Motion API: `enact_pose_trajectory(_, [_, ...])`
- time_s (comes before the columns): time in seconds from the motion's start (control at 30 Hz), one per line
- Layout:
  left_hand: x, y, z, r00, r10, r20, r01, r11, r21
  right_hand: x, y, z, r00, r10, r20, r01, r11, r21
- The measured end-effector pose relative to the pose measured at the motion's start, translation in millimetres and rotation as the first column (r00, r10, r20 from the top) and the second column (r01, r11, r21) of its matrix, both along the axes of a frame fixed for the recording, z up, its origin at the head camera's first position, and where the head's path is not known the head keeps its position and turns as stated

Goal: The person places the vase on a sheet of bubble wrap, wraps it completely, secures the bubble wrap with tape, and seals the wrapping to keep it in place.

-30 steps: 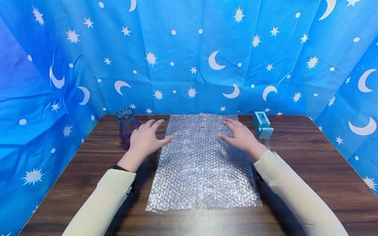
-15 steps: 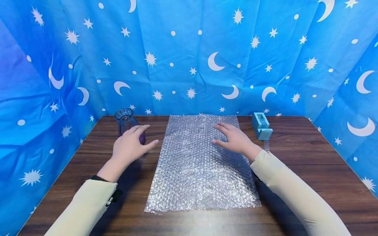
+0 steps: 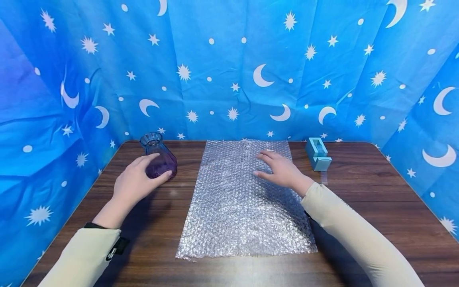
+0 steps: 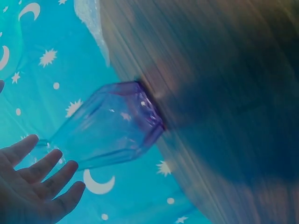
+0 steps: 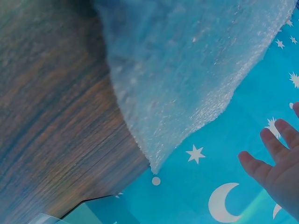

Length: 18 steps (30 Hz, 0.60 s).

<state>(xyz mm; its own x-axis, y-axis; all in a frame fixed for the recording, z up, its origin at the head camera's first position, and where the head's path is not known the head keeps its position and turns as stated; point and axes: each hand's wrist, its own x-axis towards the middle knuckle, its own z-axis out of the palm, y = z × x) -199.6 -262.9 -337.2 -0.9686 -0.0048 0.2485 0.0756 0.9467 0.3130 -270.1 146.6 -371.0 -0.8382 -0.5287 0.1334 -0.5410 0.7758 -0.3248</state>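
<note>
Basically, head view: L hand (image 3: pixel 134 181) relaxed & empty, next to vase (image 3: pixel 165 162), upright on tbl (image 3: pixel 376 191) left of bubble wrap (image 3: pixel 222 223); R hand (image 3: pixel 281 170) also holding nothing, over wrap. L wrist: fingers (image 4: pixel 42 166) nr vase neck, contact unclear. R wrist: fingers spread, wrap corner nearby.

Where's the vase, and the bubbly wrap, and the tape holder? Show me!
Vase (image 3: pixel 164 163): head view, purple lower part.
Bubbly wrap (image 3: pixel 240 201): head view, middle of the sheet.
Tape holder (image 3: pixel 318 156): head view, about its middle.
</note>
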Motion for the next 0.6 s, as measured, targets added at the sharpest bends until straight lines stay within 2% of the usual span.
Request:
enact_pose_trajectory(0.33, [-7.0, -26, -3.9, 0.996, 0.073, 0.052, -0.075, 0.997, 0.027, -0.8, -9, 0.9, 1.0, 0.019, -0.008, -0.019, 1.0, 0.019])
enact_pose_trajectory(0.6, [-13.3, -38, -8.0, 0.992, 0.083, 0.091, -0.091, 0.993, 0.078, -1.6, -14, 1.9, 0.999, 0.033, 0.004, -0.033, 0.999, 0.014])
